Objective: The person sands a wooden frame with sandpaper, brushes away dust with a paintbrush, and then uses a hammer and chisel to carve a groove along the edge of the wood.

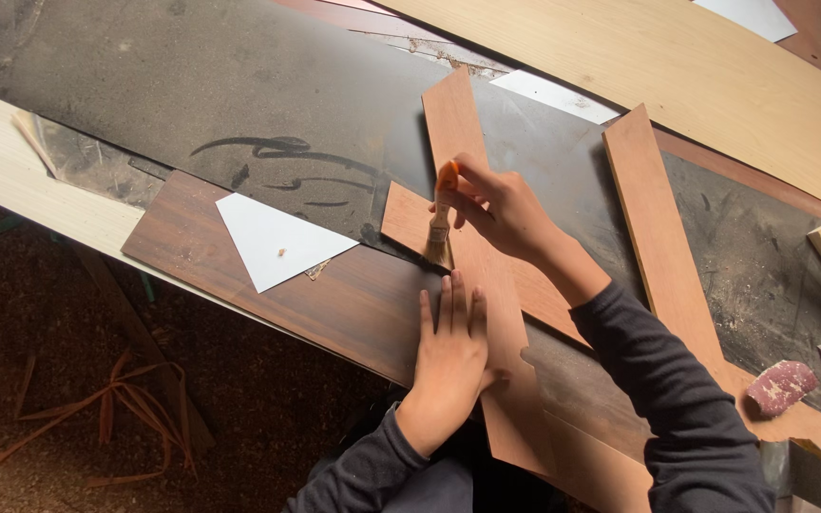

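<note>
My right hand (498,211) grips a small paintbrush (441,220) with an orange handle, bristles down on a long reddish-brown laminate strip (456,123). That strip lies across a second reddish piece (403,220), forming a cross. My left hand (450,356) lies flat, fingers together, pressing the near part of the long strip just below the brush. Both arms wear dark grey sleeves.
A dark wood-grain board (334,299) with a white triangular piece (273,237) lies to the left. A dusty black sheet (239,85), a pale plywood sheet (677,66), another reddish strip (658,228), a red sanding block (781,385) and wood offcuts surround. Sawdust floor at the left.
</note>
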